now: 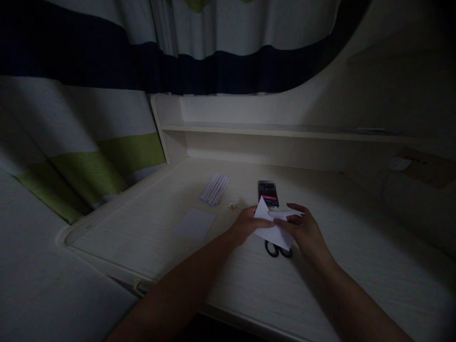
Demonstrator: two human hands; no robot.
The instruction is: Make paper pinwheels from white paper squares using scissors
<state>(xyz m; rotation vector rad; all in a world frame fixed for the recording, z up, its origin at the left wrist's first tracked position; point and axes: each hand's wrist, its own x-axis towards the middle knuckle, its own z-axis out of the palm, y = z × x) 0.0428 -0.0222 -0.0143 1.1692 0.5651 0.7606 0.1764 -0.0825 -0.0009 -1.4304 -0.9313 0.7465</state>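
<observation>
A sheet of white paper (273,235) is held up above the desk between both hands, with its top part bent over and a pointed corner sticking up. My left hand (247,224) pinches its left side, thumb lying across the front. On the right side, my right hand (301,230) grips the bent part between thumb and fingers, one finger raised. Below the paper, the black handles of a pair of scissors (272,249) show; the blades are hidden. Just behind the paper lies a phone (270,194) with a lit screen.
Left of my hands lie a flat white sheet (195,223) and a bundle of folded paper strips (215,189). A small pale heap (232,204) that I cannot make out sits near them. A shelf (256,129) runs along the desk's back, with a striped curtain (228,71) behind.
</observation>
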